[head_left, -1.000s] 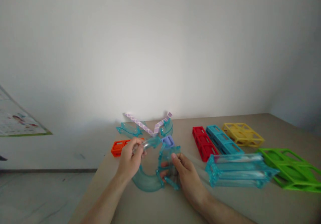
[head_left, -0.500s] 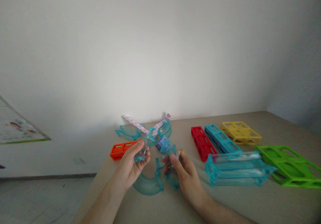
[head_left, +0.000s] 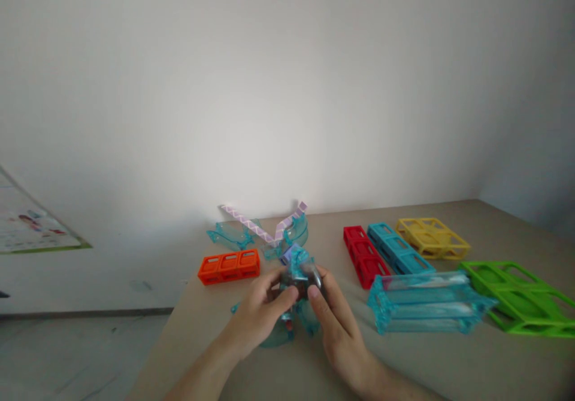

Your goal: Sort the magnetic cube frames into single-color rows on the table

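Note:
My left hand [head_left: 265, 305] and my right hand [head_left: 335, 314] meet above the middle of the table, both closed on clear teal plastic track tubes [head_left: 302, 269]. The tubes are pressed side by side or end to end; fingers hide the joint, so I cannot tell if they are linked. Below the hands, curved teal track pieces [head_left: 275, 342] lie on the table, partly covered. Just beyond sits a small purple block [head_left: 290, 254], half hidden by the tubes.
An orange frame block [head_left: 229, 266] lies left. Behind are a lilac zigzag strip [head_left: 247, 224] and teal curves [head_left: 231, 235]. To the right lie red [head_left: 365, 257], blue [head_left: 399, 250], yellow [head_left: 432, 238] and green [head_left: 516, 296] frames and teal tubes [head_left: 424, 305]. A wall [head_left: 287, 90] stands behind.
My left hand has moved right and slightly down, bringing its tube against the one in my right hand. The hands were apart before. The orange block is now fully uncovered.

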`<state>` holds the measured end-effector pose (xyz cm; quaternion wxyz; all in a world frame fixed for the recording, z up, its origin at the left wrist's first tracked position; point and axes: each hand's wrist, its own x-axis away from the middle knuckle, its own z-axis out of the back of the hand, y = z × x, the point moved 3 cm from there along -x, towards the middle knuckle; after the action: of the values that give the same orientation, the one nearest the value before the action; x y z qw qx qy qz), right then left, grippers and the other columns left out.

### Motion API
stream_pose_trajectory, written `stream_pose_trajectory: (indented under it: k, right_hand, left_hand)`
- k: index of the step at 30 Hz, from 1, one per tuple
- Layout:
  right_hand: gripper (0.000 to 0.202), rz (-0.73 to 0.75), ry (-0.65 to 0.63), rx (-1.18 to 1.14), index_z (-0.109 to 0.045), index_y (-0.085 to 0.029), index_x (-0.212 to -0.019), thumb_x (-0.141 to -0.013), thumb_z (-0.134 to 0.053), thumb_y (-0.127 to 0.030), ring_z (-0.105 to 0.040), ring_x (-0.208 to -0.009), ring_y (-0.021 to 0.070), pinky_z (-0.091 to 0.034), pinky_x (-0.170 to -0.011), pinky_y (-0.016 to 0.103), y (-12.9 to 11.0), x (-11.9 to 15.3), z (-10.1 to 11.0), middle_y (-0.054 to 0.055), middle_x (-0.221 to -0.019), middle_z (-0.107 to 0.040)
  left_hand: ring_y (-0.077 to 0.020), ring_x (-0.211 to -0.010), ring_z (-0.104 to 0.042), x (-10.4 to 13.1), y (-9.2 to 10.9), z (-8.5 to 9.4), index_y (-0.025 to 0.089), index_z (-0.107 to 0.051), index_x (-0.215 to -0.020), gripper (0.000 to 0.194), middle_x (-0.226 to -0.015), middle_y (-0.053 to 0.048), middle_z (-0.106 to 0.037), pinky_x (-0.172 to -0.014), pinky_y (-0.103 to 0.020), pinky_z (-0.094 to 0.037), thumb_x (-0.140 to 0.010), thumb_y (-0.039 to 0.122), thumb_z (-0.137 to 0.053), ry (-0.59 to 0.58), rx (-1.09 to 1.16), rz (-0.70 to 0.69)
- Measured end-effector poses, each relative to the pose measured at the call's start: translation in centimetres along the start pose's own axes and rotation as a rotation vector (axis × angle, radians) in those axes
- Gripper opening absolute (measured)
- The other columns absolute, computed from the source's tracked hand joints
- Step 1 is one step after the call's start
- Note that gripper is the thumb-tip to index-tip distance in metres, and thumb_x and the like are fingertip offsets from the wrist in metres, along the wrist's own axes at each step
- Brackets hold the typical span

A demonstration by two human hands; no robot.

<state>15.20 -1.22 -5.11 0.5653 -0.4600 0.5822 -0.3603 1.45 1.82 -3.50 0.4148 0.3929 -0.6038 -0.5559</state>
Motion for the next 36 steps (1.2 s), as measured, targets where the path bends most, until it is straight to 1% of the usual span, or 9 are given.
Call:
stream_pose_trajectory:
  k: [2,5,11,16,20,26,29,32,36]
  right_hand:
    - [0.039,0.019,-0.014,0.018,-0.047,-0.029,-0.136,-0.1,-0.042,-0.043,-0.046,-0.129,0.02,-0.038,-0.109,0.035,-0.1,0.0,0.0,0.006,-0.131,-0.057]
    - [0.04,0.066,0.001,0.072,-0.05,-0.029,-0.137,-0.1,-0.043,-0.042,-0.047,-0.129,0.0217,-0.041,-0.108,0.038,-0.2,0.0,0.2,0.007,-0.133,-0.057]
    - [0.04,0.091,0.078,0.089,-0.054,-0.03,-0.135,-0.098,-0.047,-0.045,-0.045,-0.132,0.0246,-0.038,-0.11,0.044,-0.3,0.1,1.0,0.007,-0.135,-0.057]
    - [0.028,0.065,0.104,-0.141,-0.055,-0.025,-0.12,-0.098,-0.049,-0.04,-0.062,-0.106,0.022,-0.048,-0.096,0.039,-0.6,-0.7,0.9,0.007,-0.114,-0.067]
    - [0.025,0.019,0.06,-0.354,-0.055,-0.023,-0.115,-0.096,-0.053,-0.04,-0.065,-0.088,0.021,-0.053,-0.081,0.037,-0.3,-1.4,0.6,0.006,-0.098,-0.069]
    - [0.031,-0.112,0.105,-0.407,-0.06,-0.021,-0.117,-0.094,-0.056,-0.041,-0.065,-0.077,0.0197,-0.054,-0.07,0.034,0.3,-1.4,0.9,0.005,-0.087,-0.068]
    - [0.038,-0.186,0.06,-0.42,-0.061,-0.021,-0.122,-0.093,-0.057,-0.044,-0.066,-0.083,0.0223,-0.054,-0.075,0.037,0.4,-1.5,0.7,0.007,-0.091,-0.07]
    - [0.036,-0.181,0.059,-0.26,-0.066,-0.022,-0.119,-0.092,-0.059,-0.045,-0.064,-0.093,0.0237,-0.051,-0.086,0.04,0.6,-1.5,0.6,0.006,-0.096,-0.07]
    - [0.034,-0.003,0.04,0.136,-0.067,-0.024,-0.123,-0.095,-0.054,-0.039,-0.059,-0.097,0.0225,-0.047,-0.09,0.038,0.4,-1.3,0.6,0.006,-0.099,-0.065]
  left_hand:
    - [-0.013,-0.059,-0.055,0.2,0.1,-0.2,0.017,-0.064,-0.116,0.046,-0.079,-0.003,-0.06,-0.041,-0.021,-0.049,-0.079,0.044,-0.072,-0.023,-0.041,-0.005]
    - [-0.0122,-0.054,-0.052,0.2,0.1,-0.1,0.016,-0.068,-0.105,0.039,-0.073,-0.002,-0.057,-0.037,-0.02,-0.045,-0.08,0.045,-0.07,0.023,0.035,0.009]
    - [-0.0153,-0.062,-0.058,0.0,0.2,0.4,0.014,-0.073,-0.097,0.032,-0.075,-0.007,-0.066,-0.056,-0.027,-0.053,-0.081,0.041,-0.068,0.027,0.13,-0.04]
    - [-0.0142,-0.057,-0.056,0.1,0.8,0.9,0.015,-0.074,-0.077,0.029,-0.07,-0.006,-0.065,-0.052,-0.025,-0.05,-0.084,0.04,-0.061,0.027,0.077,-0.078]
    - [-0.0159,-0.056,-0.059,0.1,0.6,1.0,0.019,-0.068,-0.102,0.027,-0.079,-0.006,-0.069,-0.049,-0.027,-0.051,-0.086,0.038,-0.059,0.0,0.147,-0.054]
    - [-0.0175,-0.06,-0.062,0.4,0.7,1.3,0.018,-0.068,-0.1,0.029,-0.086,-0.007,-0.069,-0.049,-0.027,-0.05,-0.079,0.038,-0.065,-0.054,0.069,0.003]
    - [-0.0144,-0.058,-0.057,0.6,0.6,1.3,0.015,-0.071,-0.089,0.026,-0.07,-0.002,-0.063,-0.051,-0.023,-0.046,-0.077,0.039,-0.07,-0.074,-0.091,0.013]
    - [-0.0098,-0.055,-0.049,0.6,0.4,0.9,0.015,-0.07,-0.087,0.025,-0.061,0.002,-0.054,-0.05,-0.019,-0.038,-0.079,0.039,-0.071,-0.12,-0.175,-0.045]
    - [-0.0122,-0.06,-0.055,0.4,0.1,0.5,0.017,-0.069,-0.094,0.025,-0.07,0.0,-0.061,-0.058,-0.023,-0.048,-0.079,0.037,-0.072,-0.131,-0.098,-0.026]
